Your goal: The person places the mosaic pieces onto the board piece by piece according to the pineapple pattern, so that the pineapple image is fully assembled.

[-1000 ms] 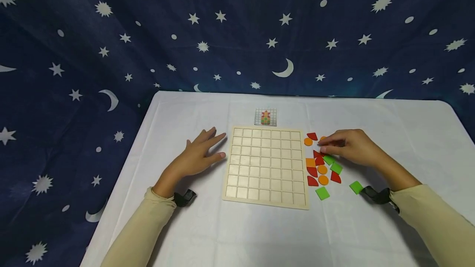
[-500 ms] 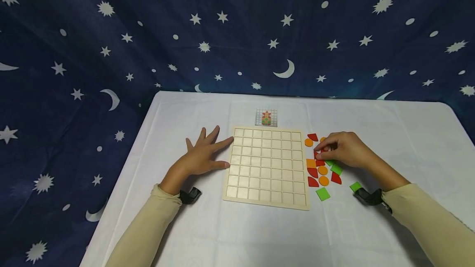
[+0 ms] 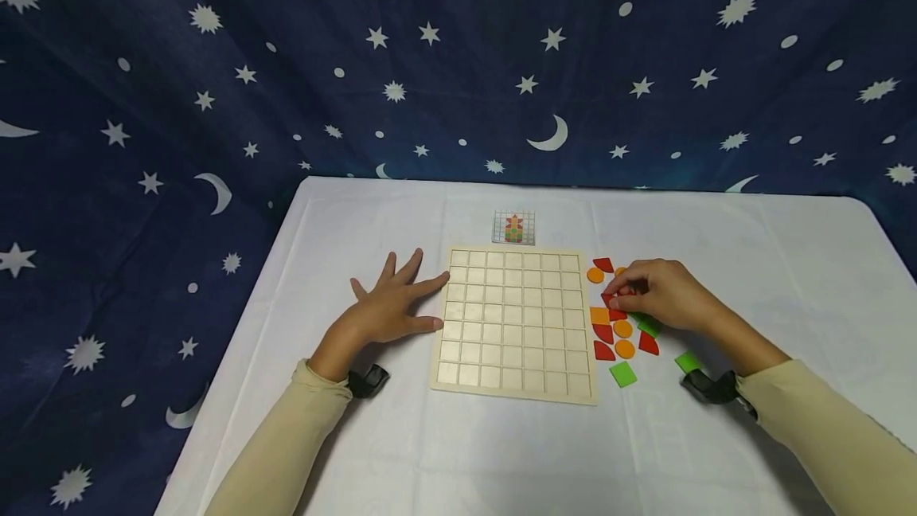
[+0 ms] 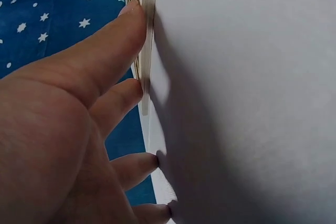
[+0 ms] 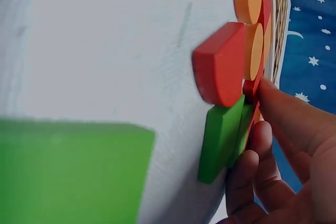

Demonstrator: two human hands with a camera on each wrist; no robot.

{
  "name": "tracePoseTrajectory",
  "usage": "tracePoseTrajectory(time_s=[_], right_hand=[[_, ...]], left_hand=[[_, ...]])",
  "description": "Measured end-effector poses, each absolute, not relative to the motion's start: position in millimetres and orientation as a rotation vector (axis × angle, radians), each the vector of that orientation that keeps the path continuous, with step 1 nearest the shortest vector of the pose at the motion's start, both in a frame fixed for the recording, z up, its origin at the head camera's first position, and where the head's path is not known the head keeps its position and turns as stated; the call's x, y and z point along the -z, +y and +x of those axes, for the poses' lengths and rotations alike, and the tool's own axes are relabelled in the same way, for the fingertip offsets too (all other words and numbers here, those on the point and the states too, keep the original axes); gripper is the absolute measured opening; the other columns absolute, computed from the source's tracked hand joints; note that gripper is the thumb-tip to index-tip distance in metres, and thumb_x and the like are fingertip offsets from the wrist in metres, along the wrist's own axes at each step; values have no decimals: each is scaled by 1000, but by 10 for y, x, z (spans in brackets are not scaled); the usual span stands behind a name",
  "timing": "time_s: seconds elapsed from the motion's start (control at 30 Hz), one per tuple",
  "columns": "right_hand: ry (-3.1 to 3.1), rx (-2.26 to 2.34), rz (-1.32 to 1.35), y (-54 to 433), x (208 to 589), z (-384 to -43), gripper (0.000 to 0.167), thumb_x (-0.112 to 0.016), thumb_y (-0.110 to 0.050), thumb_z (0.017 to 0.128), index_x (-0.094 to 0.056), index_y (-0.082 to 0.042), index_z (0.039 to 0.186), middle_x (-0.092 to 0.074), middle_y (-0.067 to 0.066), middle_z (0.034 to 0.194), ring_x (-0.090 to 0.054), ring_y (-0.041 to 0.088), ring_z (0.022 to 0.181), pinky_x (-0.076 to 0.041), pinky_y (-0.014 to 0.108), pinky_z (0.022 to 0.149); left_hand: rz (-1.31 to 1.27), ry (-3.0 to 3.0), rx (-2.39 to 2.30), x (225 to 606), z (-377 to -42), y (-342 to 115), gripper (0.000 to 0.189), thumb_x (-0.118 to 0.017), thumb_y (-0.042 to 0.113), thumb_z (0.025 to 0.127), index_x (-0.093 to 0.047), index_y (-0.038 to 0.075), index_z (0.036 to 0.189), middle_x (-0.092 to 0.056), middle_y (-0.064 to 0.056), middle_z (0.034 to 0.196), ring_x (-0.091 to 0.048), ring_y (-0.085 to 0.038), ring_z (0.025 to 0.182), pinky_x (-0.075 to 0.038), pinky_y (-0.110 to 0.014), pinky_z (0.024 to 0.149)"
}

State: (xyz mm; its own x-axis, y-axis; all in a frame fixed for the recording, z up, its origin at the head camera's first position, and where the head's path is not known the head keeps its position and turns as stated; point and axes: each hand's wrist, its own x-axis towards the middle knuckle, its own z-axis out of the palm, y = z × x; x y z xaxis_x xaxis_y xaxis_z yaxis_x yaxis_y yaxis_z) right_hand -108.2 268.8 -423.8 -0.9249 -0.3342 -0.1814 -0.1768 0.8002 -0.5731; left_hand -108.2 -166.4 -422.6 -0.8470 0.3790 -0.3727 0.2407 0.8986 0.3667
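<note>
A cream gridded board point(image 3: 512, 325) lies flat on the white table. At its left edge my left hand point(image 3: 390, 310) is spread, thumb and index fingertip touching the rim; the left wrist view shows that thumb point(image 4: 110, 45) against the board's side. To the right of the board, my right hand point(image 3: 666, 293) bends over a cluster of flat coloured pieces. Its thumb and index finger pinch a red piece point(image 3: 608, 301), largely covered by the fingers. In the right wrist view, a red quarter-circle piece point(image 5: 223, 64) and a green square piece point(image 5: 220, 142) lie close by the fingertips.
Around the right hand lie orange discs point(image 3: 625, 349), an orange square point(image 3: 599, 315), red quarter-circles point(image 3: 603, 351) and green squares point(image 3: 623, 374). A small pattern card point(image 3: 513, 228) sits behind the board. A dark starry curtain point(image 3: 430, 102) hangs beyond the table.
My left hand has moved right, its thumb and index finger coming to the board's edge. My right hand has shifted slightly left and nearer, its fingers closing on a red piece.
</note>
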Motion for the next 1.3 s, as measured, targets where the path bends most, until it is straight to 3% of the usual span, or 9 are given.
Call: tracePoseTrajectory(time_s=[0.27, 0.57, 0.83, 1.1, 1.3], right_hand=[[2687, 835, -349, 2657, 4222, -1097, 7, -82, -19, 87, -77, -18, 92, -64, -2, 84, -51, 19, 82, -43, 26, 67], [2717, 819, -337, 2616, 4246, -1057, 16, -87, -29, 82, -79, -21, 94, -64, -3, 86, -52, 19, 83, -41, 27, 68], [2777, 787, -364, 2538, 4219, -983, 13, -86, -21, 82, -75, -23, 88, -66, -5, 83, -53, 18, 80, -43, 28, 70], [2689, 896, -259, 2488, 4169, -965, 27, -84, -22, 85, -77, -13, 110, -66, -2, 81, -57, 18, 76, -47, 24, 62], [2608, 1008, -145, 2391, 4126, -991, 23, -80, -25, 89, -77, -12, 108, -73, 0, 87, -63, 19, 80, -52, 26, 64]], left_hand=[[417, 2617, -408, 4191, -1074, -1660, 86, -79, 59, 82, -36, 46, 156, -1, -4, 174, 9, -46, 157, 1, -93, 98], [416, 2620, -414, 4198, -1057, -1658, 86, -78, 59, 81, -37, 46, 156, -3, -5, 174, 9, -47, 157, 2, -93, 97], [418, 2617, -420, 4184, -1042, -1656, 86, -79, 59, 81, -38, 45, 155, -2, -5, 174, 10, -46, 157, 2, -93, 97], [415, 2627, -386, 4163, -1032, -1630, 85, -79, 58, 81, -40, 44, 155, -4, -6, 174, 8, -47, 157, -1, -94, 97], [426, 2624, -356, 4171, -1031, -1628, 86, -78, 61, 81, -39, 45, 156, -2, -7, 174, 9, -47, 157, -2, -94, 96]])
